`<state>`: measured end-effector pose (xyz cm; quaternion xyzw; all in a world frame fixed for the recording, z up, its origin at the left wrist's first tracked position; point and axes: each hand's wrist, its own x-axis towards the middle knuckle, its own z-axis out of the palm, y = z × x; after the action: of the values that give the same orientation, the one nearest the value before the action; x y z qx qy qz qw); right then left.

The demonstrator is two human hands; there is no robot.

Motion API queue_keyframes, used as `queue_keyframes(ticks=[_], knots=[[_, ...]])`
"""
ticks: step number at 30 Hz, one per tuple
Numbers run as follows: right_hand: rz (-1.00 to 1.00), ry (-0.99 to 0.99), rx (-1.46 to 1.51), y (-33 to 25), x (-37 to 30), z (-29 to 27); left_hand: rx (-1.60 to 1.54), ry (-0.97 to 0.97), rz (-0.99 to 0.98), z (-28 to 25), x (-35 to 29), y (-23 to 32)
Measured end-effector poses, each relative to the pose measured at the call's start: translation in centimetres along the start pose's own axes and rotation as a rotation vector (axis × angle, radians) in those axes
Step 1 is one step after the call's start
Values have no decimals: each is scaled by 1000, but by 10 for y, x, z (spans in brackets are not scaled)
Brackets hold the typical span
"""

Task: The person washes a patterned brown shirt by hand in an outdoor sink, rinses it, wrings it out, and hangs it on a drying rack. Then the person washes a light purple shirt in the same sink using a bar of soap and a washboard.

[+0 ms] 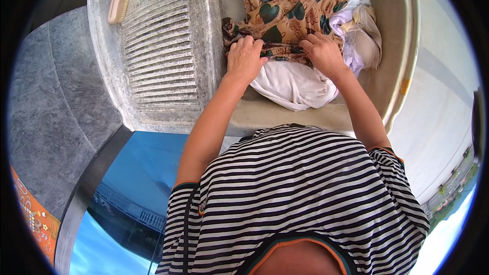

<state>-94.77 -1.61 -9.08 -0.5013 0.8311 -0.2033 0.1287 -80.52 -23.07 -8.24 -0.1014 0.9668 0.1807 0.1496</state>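
A brown garment (298,12) printed with green hearts is being held in the basin (400,46), its gathered near edge being gripped between the curled fingers of the left hand (245,58) and right hand (324,56). A white cloth (295,87) is being exposed just nearer the wearer. A brush (118,4) is being supported beside the ribbed washboard (162,66), left of the basin.
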Motion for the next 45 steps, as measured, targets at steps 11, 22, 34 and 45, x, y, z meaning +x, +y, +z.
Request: queue_keyframes(ticks=[11,22,34,45], knots=[[245,360,386,-5,-7,-63,-140,343,199,-30,10,23],[-23,229,-154,15,21,-19,-399,286,32,0,15,7],[286,279,742,-6,2,-65,-436,-37,23,-67,0,3],[-128,-71,727,-49,20,-43,-590,28,353,-118,-8,24]])
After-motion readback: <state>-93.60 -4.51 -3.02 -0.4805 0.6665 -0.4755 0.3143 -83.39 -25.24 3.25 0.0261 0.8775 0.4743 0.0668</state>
